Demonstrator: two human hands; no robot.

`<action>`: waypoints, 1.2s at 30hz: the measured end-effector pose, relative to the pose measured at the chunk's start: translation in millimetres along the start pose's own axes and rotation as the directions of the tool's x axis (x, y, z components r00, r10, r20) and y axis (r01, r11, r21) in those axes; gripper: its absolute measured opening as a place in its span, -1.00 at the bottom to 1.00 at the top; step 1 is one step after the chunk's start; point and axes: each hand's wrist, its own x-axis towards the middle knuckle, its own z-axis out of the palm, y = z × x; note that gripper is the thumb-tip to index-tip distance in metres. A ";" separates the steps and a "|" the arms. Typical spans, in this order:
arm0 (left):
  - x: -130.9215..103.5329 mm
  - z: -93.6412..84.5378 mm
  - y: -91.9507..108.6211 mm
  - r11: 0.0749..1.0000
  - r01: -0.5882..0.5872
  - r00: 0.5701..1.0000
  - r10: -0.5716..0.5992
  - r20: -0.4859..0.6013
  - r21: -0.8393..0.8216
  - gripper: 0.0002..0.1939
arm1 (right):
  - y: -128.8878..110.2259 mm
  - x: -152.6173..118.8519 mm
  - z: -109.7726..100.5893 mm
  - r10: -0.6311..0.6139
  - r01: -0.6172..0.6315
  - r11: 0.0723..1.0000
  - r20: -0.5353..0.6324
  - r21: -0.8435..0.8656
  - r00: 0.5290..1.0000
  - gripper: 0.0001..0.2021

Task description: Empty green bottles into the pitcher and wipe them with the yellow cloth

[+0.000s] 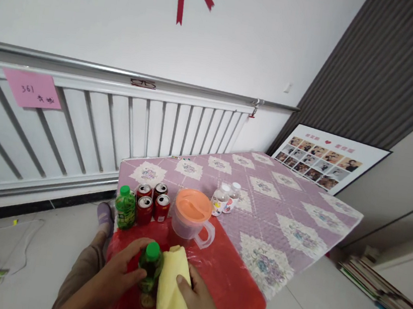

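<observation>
My left hand (pixel 125 268) is closed round a clear green drink bottle (pixel 151 268) with a bright green cap, standing upright near the front of the red plastic sheet (pixel 228 290). A folded yellow cloth (pixel 172 288) is gripped in my right hand (pixel 200 296), its upper end right beside the bottle. Beyond my hands stands a clear plastic pitcher (pixel 185 225) with an orange lid, its handle turned right. Left of it are several red drink cans (pixel 145 210) with opened tops and a second green-capped bottle (pixel 125 209).
Two small white-capped bottles (pixel 220 200) stand behind the pitcher on the purple floral tablecloth (pixel 259 217). A white radiator (pixel 96 125) with a pink note (pixel 32 90) runs along the wall. A photo board (pixel 316 156) leans at the far right.
</observation>
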 end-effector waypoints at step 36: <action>-1.6 24.1 10.7 0.984 0.070 0.964 -0.026 -0.263 0.162 -0.52 | -39.9 -1.3 14.1 -0.013 0.010 0.970 0.012 0.244 1.000 -0.52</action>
